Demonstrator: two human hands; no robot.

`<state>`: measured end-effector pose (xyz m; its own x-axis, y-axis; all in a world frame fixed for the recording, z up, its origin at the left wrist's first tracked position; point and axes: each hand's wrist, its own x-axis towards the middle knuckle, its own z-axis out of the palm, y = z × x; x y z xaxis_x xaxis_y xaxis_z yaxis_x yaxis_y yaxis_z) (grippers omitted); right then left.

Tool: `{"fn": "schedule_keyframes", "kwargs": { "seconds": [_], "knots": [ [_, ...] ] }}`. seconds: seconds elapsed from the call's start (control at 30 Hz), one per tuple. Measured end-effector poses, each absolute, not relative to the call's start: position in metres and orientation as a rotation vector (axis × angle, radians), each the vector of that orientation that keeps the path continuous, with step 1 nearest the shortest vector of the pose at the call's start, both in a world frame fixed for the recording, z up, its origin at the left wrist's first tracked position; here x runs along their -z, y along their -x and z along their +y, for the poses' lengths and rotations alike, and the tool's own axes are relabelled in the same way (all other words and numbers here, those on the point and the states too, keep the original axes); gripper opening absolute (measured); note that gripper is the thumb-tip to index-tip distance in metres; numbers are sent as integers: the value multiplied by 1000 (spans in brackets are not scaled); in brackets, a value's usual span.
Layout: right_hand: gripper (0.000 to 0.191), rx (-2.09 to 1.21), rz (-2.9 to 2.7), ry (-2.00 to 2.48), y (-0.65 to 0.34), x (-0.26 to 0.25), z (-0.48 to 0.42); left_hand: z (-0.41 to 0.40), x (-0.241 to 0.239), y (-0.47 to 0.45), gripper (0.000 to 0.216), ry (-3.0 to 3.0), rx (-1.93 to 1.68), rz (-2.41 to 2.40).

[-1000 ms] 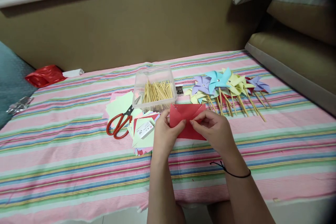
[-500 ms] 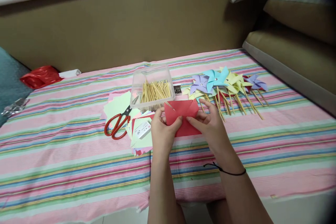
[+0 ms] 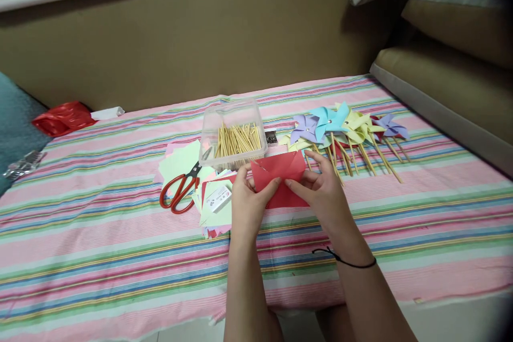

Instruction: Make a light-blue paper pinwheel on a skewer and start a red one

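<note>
A red paper square (image 3: 280, 171) with cut corners is held up over the striped cloth (image 3: 100, 235), between both hands. My left hand (image 3: 247, 204) pinches its lower left part, thumb on the front. My right hand (image 3: 324, 197) pinches the paper's middle, fingers curled behind its right edge. Just behind the paper stands a clear plastic box of wooden sticks (image 3: 234, 136). To the left lie red-handled scissors (image 3: 180, 187) on a pile of coloured paper sheets (image 3: 212, 208).
Several finished pinwheels (image 3: 344, 128) on sticks lie at the right. A small white box (image 3: 218, 199) rests on the paper pile. A red plastic bag (image 3: 62, 116) sits at the far left by the wall. Cushions (image 3: 452, 64) border the right side.
The hands and red paper have shifted slightly left and further from me. My right fingers have spread more behind the paper. The view has drifted a little.
</note>
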<state>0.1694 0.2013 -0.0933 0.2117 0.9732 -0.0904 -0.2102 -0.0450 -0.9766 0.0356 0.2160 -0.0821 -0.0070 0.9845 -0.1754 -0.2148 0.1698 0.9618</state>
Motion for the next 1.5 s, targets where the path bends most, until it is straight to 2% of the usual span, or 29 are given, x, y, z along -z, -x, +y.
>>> {"fn": "schedule_keyframes", "kwargs": {
  "seconds": [0.5, 0.73, 0.93, 1.3, 1.5],
  "knots": [
    [73, -1135, -896, 1200, -169, 94, 202, 216, 80, -32, 41, -938, -1164, 1183],
    [75, -1441, -986, 1234, -185, 101, 197, 217, 74, -22, 32, -896, -1234, 1224],
    [70, -1662, -1128, 1202, -189, 101, 194, 215, 74, -15, 43, -954, -1066, 1207],
    [72, -1533, -1000, 1294, -190, 100, 196, 212, 72, -11, 31, -1201, -1010, 1091],
    [76, -1564, -919, 1250, -189, 94, 196, 214, 77, -15, 37, -1225, -1033, 1060]
  ]
}}
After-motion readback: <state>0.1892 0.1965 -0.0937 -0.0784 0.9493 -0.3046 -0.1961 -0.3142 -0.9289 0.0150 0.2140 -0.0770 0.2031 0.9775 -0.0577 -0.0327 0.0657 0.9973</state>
